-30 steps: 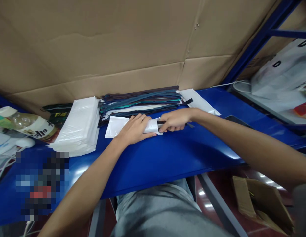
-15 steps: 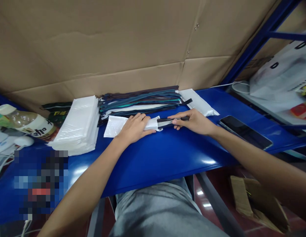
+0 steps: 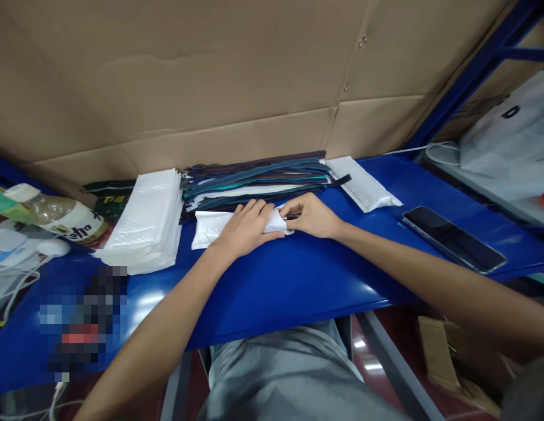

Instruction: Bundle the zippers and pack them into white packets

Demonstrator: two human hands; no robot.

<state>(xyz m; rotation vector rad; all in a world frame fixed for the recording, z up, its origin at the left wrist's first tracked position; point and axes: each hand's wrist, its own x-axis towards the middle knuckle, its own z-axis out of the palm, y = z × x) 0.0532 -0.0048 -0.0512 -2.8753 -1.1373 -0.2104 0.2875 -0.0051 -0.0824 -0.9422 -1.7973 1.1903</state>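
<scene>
My left hand [image 3: 249, 228] presses over a white plastic pouch [image 3: 207, 227] lying on the blue table, fingers curled around its right half. At the pouch's open right end, my right hand [image 3: 313, 215] is closed in a pinch on dark zippers [image 3: 292, 218], most of whose length is hidden inside the pouch. Behind both hands lies a pile of zippers [image 3: 254, 176] in dark blue, brown, teal and white. A stack of flat white pouches [image 3: 144, 213] stands to the left. One filled white pouch [image 3: 366, 184] rests at the back right.
A phone [image 3: 453, 238] lies on the table [image 3: 289, 280] at the right. At the left are a bottle [image 3: 56, 213], a dark packet [image 3: 108, 199] and white cables. A cardboard panel [image 3: 201, 76] rises behind. An open carton [image 3: 456, 356] sits on the floor.
My right hand has moved left to the pouch's mouth, pushing the zippers in until only a short end shows. My left hand stays on the pouch. The view has shifted slightly.
</scene>
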